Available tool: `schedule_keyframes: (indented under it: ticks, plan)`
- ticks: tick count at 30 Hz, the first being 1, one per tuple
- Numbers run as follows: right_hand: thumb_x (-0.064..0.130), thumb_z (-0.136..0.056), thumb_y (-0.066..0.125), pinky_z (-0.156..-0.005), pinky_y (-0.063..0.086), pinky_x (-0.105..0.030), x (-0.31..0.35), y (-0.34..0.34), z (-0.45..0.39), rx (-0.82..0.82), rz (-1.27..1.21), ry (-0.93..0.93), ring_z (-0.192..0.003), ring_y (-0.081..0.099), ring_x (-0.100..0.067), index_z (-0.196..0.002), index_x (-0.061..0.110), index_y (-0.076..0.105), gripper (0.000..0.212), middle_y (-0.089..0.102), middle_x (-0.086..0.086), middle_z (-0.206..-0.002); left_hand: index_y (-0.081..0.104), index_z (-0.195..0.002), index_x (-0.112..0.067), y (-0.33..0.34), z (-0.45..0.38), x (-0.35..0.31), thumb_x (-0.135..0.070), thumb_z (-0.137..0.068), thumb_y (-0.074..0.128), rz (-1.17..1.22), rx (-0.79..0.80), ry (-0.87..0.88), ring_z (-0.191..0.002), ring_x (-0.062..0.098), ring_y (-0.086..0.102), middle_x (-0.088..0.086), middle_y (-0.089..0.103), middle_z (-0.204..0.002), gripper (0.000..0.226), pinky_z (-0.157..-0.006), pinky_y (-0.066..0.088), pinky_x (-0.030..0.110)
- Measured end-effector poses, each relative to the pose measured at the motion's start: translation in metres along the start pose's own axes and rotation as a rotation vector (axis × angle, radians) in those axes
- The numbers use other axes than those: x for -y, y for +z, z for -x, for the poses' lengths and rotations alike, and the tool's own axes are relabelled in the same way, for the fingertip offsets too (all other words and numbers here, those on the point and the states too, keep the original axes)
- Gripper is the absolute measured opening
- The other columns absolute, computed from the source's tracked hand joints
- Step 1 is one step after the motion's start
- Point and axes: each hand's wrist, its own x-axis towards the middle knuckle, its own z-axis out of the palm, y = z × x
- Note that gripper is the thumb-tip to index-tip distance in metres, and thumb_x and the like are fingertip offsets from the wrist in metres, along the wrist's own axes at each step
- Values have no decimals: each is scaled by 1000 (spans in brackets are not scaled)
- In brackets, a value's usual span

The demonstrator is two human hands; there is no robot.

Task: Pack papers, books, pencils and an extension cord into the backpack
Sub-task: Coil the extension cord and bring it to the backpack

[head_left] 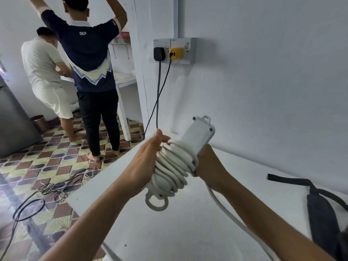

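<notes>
The extension cord [177, 162] is held above the table [169, 232], between the left hand [143, 166] and the right hand [209, 164]. A backpack strap [318, 206] lies on the table at right (partly cut off). A wall socket [174, 50] is far behind; two people [75, 68] stand far left.

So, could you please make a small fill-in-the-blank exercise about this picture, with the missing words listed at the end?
1. The white cord is wound around the ____ extension block.
2. The left hand grips the coils while the right hand holds the block's other ____.
3. In the wall socket, a black plug sits beside a ____ one.

Missing words: grey; side; yellow
</notes>
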Motion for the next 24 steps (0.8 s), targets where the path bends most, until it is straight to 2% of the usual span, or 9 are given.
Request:
schedule_keyframes:
  ticks: [2, 5, 8, 10, 14, 16, 19, 21, 24]
  plan:
    - [-10, -86, 43, -40, 33, -18, -7, 2, 6, 5, 22, 32, -40, 39, -8, -56, 16, 45, 40, 45, 6, -43, 58, -104, -12, -2, 2, 8, -66, -87, 30, -132, -39, -36, -80, 20, 70, 18, 66, -94, 64, -71, 59, 30]
    - [-6, -88, 40, -44, 35, -21, -12, 11, 18, -28, -37, 84, -50, 47, -14, -66, 10, 56, 31, 52, 1, -51, 58, -115, -17, -5, 4, 18, -77, -76, 48, -25, -74, -158, -90, 27, 71, 15, 69, -102, 72, -83, 57, 46]
    - [-3, -93, 39, -45, 32, -23, -14, 23, 27, -75, -201, 151, -48, 47, -12, -75, 8, 62, 32, 52, 5, -52, 61, -103, -16, -2, 0, 25, -62, -75, 64, 88, -136, -247, -83, 35, 69, 21, 68, -93, 55, -83, 54, 55]
    - [1, -96, 38, -45, 31, -22, -13, 28, 33, -110, -234, 186, -47, 47, -12, -75, 8, 60, 31, 53, 9, -50, 62, -95, -10, -3, -3, 27, -50, -80, 66, 167, -162, -328, -73, 33, 65, 19, 64, -82, 43, -80, 52, 50]
    - [10, -103, 35, -43, 34, -16, -14, 30, 41, -135, -35, 62, -46, 47, -8, -78, 9, 57, 33, 56, 11, -54, 61, -103, -1, -3, -2, 31, -43, -83, 61, 304, -150, -452, -78, 36, 63, 23, 64, -86, 46, -83, 51, 48]
    - [10, -102, 37, -43, 36, -17, -11, 26, 45, -89, -14, 80, -48, 49, -10, -89, 8, 60, 27, 61, 1, -67, 59, -98, -6, -3, -1, 30, -38, -88, 55, 295, -172, -414, -73, 33, 62, 20, 63, -80, 34, -77, 51, 45]
    - [0, -95, 46, -40, 35, -20, -3, 21, 57, 22, -256, 287, -45, 50, -13, -113, 14, 57, 25, 67, -9, -75, 54, -95, -8, -10, -5, 26, -35, -90, 53, 248, -219, -268, -66, 31, 63, 23, 60, -81, 27, -64, 54, 40]
    - [-1, -95, 48, -37, 31, -19, 2, 11, 69, 162, -345, 397, -41, 48, -14, -120, 12, 53, 29, 69, -13, -76, 52, -96, -8, -24, -12, 24, -30, -89, 54, 99, -294, -130, -62, 26, 65, 20, 60, -82, 23, -54, 56, 35]
    - [0, -94, 51, -38, 36, -21, 10, -11, 86, 400, -199, 373, -43, 51, -15, -122, 8, 53, 30, 69, -15, -79, 54, -96, -13, -48, -20, 28, -24, -90, 59, -271, -442, -8, -56, 10, 66, 7, 63, -78, 14, -46, 51, 20]
